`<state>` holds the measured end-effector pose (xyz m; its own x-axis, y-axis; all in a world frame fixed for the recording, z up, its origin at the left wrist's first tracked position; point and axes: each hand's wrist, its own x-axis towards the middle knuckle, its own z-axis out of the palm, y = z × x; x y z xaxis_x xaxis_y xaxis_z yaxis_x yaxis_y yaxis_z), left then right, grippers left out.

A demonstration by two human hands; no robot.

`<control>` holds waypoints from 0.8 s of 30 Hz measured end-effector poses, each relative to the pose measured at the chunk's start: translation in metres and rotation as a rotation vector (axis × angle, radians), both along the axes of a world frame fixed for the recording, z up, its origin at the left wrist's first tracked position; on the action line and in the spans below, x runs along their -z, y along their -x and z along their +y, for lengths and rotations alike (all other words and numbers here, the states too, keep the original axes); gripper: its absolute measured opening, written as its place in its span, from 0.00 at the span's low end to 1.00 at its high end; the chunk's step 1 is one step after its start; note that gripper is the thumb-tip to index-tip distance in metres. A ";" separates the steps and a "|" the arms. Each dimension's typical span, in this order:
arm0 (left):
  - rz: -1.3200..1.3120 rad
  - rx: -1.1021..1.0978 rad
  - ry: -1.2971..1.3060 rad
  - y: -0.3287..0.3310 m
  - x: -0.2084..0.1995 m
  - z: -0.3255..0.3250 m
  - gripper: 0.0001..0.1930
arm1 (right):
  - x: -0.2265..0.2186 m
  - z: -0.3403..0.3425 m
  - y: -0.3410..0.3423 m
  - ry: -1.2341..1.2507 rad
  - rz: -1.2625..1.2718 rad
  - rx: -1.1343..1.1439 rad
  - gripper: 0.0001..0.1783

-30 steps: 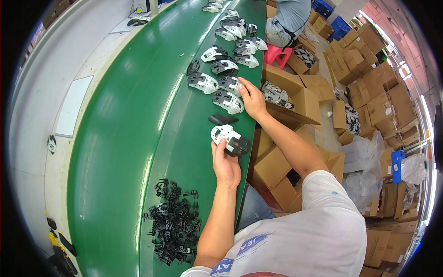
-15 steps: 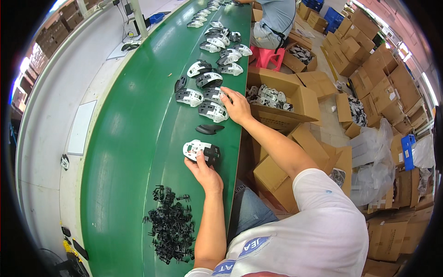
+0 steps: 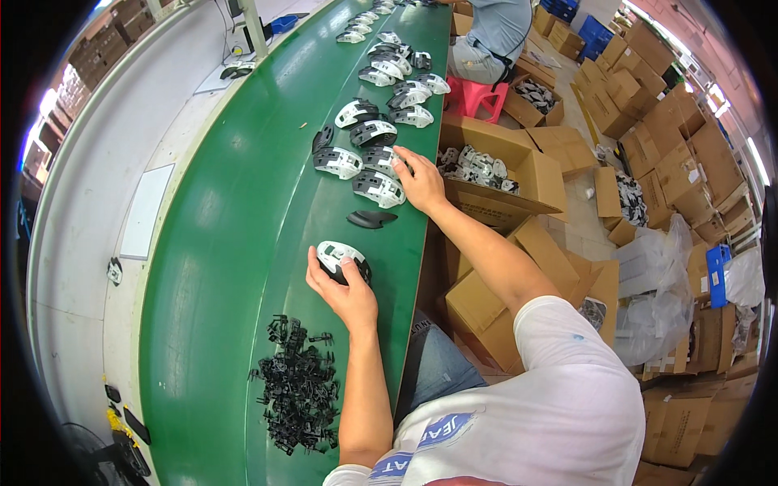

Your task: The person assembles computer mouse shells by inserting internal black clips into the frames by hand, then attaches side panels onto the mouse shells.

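My left hand [image 3: 344, 296] is closed round a white-and-black computer mouse shell [image 3: 335, 257], thumb on its near side and fingers along its left. Farther up the green table my right hand [image 3: 420, 185] has its fingertips on the right end of another mouse shell [image 3: 378, 160]; part of that grip is hidden. Just below that one lies a white mouse shell with slots [image 3: 378, 189]. A curved black side piece [image 3: 372, 219] rests between my two hands. Nearer me is a heap of small black plastic parts [image 3: 298, 389].
Several more mouse shells [image 3: 393, 65] line the far part of the green table [image 3: 219, 267]. An open carton of shells [image 3: 478, 170] stands right of the table. Beyond it a person [image 3: 490, 36] sits on a red stool [image 3: 474, 99]. Stacked cartons [image 3: 664, 154] fill the right side.
My left hand has shifted slightly left with its mouse shell, which has turned so that less of its black end shows. My right hand stays at the same shell.
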<state>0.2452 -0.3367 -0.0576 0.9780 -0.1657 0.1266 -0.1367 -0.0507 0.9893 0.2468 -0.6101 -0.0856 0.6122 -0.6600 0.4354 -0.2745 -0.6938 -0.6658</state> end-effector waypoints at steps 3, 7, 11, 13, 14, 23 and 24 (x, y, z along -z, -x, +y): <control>-0.147 -0.049 -0.115 0.000 0.008 -0.002 0.33 | 0.001 -0.001 0.000 0.008 -0.001 0.004 0.27; -0.204 -0.113 -0.256 -0.005 0.009 0.002 0.34 | 0.001 -0.001 -0.001 -0.003 0.011 0.008 0.27; -0.237 -0.157 -0.178 -0.005 0.006 0.002 0.33 | 0.001 -0.004 -0.003 -0.010 0.004 -0.006 0.28; -0.294 -0.154 -0.117 0.000 0.002 0.006 0.31 | 0.001 -0.007 0.001 0.002 -0.027 0.020 0.28; -0.358 -0.152 -0.052 0.001 -0.002 0.007 0.30 | -0.001 -0.007 -0.001 0.006 -0.038 0.012 0.28; -0.092 0.273 0.327 -0.016 -0.061 -0.076 0.24 | 0.005 -0.047 0.021 -0.672 -0.658 -0.105 0.37; -0.030 0.329 0.392 -0.031 -0.070 -0.097 0.25 | -0.003 -0.057 0.020 -0.680 -0.656 -0.099 0.37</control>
